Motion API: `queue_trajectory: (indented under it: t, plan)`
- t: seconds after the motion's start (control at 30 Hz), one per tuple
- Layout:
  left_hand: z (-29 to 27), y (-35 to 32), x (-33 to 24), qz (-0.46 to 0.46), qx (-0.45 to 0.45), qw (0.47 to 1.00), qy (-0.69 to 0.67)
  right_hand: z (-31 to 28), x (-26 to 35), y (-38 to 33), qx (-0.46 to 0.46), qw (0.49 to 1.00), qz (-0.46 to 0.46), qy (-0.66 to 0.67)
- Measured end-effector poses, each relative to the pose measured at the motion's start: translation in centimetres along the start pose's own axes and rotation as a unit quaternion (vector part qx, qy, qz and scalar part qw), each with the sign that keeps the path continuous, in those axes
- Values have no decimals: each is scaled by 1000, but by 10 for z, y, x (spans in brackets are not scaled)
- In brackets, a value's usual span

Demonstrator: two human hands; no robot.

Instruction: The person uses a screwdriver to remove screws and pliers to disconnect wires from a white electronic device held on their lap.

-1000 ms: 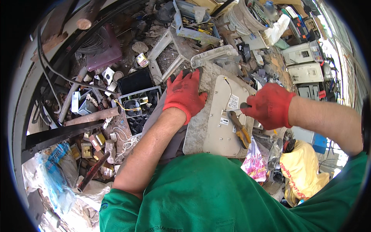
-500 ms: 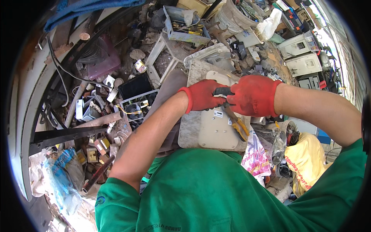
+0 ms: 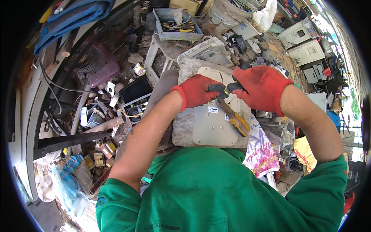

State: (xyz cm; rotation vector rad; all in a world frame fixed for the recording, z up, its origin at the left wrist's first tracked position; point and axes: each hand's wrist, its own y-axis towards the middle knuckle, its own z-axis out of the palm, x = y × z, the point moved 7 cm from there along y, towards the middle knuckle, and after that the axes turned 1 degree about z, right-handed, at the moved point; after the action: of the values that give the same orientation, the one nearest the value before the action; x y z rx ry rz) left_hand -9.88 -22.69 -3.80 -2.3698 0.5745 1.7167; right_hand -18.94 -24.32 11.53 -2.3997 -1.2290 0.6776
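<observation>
Our left hand (image 3: 199, 91) and right hand (image 3: 263, 89) pinch a small yellow piece (image 3: 227, 92) above the pale panel (image 3: 212, 131), which lies on the worn board (image 3: 181, 133), labels (image 3: 213, 110) still on; pliers (image 3: 230, 113) rest unheld; whether the piece is loose, we cannot tell.

Just below the left grip (image 3: 199, 91), on the pale panel (image 3: 216, 131), a white label (image 3: 213, 110) shows a black arrow pointing right beside a single capital letter. Right of it, a second small label (image 3: 227, 116) has a dark mark, partly covered by the pliers (image 3: 242, 124). Dark print sits on the red glove of the right grip (image 3: 262, 87). Below that grip, pink and purple lettering runs over a white bag (image 3: 262, 152); farther right, red capitals cross a yellow bag (image 3: 304, 152). Well below and left of the left grip, a clear-and-blue bag (image 3: 72, 165) bears letters. Nearest the body, the green shirt (image 3: 181, 193) carries small dark chest lettering.
</observation>
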Motion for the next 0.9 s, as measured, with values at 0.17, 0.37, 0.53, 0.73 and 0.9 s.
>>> queue_trajectory:
  t: [0.17, 0.37, 0.53, 0.73, 0.9]
  plan:
    - [0, -1, 6, -4, -2, 1000, -20, 11, 6, 3, -38, 989, -135, 55]
    - [-4, -10, 1, -9, -48, 999, -23, 1, 6, 14, -83, 955, -255, 126]
    - [-3, -10, 5, -77, -50, 996, -10, 1, 0, 16, -51, 970, -212, 106]
    - [0, -4, 3, -64, -62, 996, 23, 6, -8, 21, 36, 995, -77, 45]
    - [0, -2, 3, -55, -62, 996, -22, 6, -4, 15, -76, 973, -210, 60]
